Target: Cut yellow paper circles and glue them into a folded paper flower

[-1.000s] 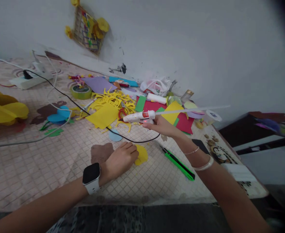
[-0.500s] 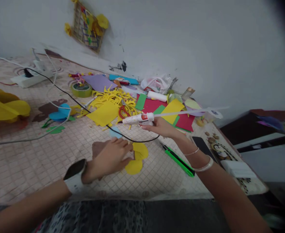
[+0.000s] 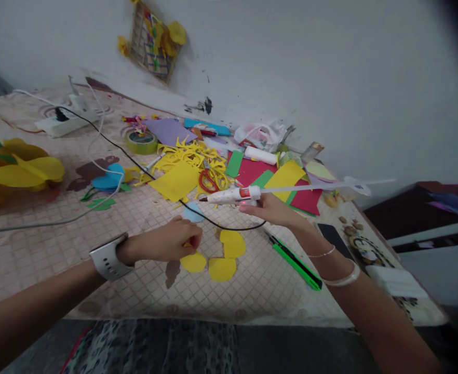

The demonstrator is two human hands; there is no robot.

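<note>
My right hand is wrapped round the handle of a white hot glue gun, whose dark nozzle points left. A long translucent glue stick sticks out of its back, and a small red light glows near my fingers. My left hand, with a watch at the wrist, is closed low over the table, fingertips pinching a yellow paper petal that they partly cover. Just below lies a rounded yellow petal. Two more, a lower petal and an upper petal, lie to the right.
A green utility knife lies near my right forearm. The gun's black cord loops across the table to a power strip. Behind are yellow paper scraps, red-handled scissors, coloured sheets and green tape. Yellow paper flowers stand left.
My left hand has shifted left and curled its fingers, uncovering yellow petals. My right hand keeps the glue gun almost in place; the view has swung slightly left.
</note>
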